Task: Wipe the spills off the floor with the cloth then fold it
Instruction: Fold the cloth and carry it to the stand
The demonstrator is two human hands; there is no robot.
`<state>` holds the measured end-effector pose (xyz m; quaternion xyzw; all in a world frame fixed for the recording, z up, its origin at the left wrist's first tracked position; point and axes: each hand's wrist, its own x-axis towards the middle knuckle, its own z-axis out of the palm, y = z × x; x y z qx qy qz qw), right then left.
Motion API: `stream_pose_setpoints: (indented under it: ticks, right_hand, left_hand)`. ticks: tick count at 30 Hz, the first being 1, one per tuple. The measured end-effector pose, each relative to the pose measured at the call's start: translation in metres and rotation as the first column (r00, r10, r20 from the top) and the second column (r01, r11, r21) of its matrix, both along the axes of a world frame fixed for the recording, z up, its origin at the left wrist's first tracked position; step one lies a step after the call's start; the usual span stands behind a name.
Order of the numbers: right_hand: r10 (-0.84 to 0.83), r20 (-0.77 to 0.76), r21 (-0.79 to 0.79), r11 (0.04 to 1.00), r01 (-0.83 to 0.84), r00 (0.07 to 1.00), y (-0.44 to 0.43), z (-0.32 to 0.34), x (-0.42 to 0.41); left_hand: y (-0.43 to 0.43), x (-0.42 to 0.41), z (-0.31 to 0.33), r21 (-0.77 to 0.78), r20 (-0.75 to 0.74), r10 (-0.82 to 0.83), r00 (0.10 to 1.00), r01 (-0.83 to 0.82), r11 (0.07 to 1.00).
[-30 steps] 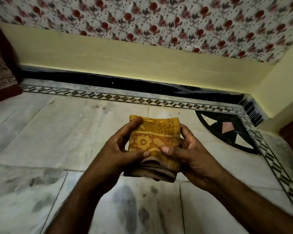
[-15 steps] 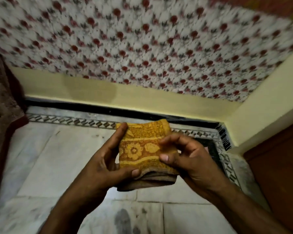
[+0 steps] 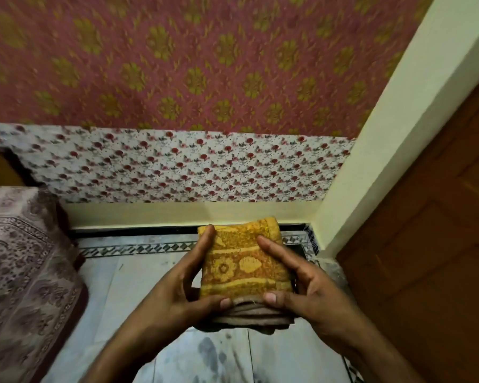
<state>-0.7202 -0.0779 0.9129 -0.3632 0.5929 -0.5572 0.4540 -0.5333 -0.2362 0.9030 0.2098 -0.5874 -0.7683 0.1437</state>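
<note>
A yellow-orange patterned cloth (image 3: pixel 244 268), folded into a thick small square with brownish layers showing at its near edge, is held up in front of me above the floor. My left hand (image 3: pixel 177 288) grips its left side, thumb on the near edge and fingers along the side. My right hand (image 3: pixel 302 286) grips its right side, thumb on the near edge and fingers across the top face. Dark damp smudges (image 3: pixel 210 352) mark the pale marble floor (image 3: pixel 138 294) just below the cloth.
A bed or seat with a brown patterned cover (image 3: pixel 20 272) stands at the left. Patterned fabric (image 3: pixel 177 167) hangs on the wall ahead over a yellow skirting. A cream pillar (image 3: pixel 371 161) and a brown wooden door (image 3: pixel 432 244) stand at the right.
The view has tilted upward, showing more wall and less floor. Both hands still hold the folded cloth; my right fingers have spread flat across its top face.
</note>
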Motion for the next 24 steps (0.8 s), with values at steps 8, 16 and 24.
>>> stream_pose_setpoints:
  ticks: [8, 16, 24]
  right_hand:
    - [-0.104, 0.04, -0.112, 0.988, 0.108, 0.994, 0.11, 0.079, 0.068]
    - [-0.076, -0.037, -0.196, 0.978, 0.068, 0.996, 0.267, 0.087, 0.144]
    - [-0.221, -0.092, -0.186, 0.962, 0.201, 0.971, 0.411, 0.091, 0.224]
  left_hand:
    - [0.103, 0.054, 0.083, -0.118, -0.037, -0.03, 0.999, 0.026, 0.993]
    - [0.264, 0.131, 0.093, -0.141, -0.056, -0.032, 0.998, 0.024, 0.99]
    - [0.394, 0.192, 0.105, -0.165, -0.097, -0.136, 0.986, 0.119, 0.979]
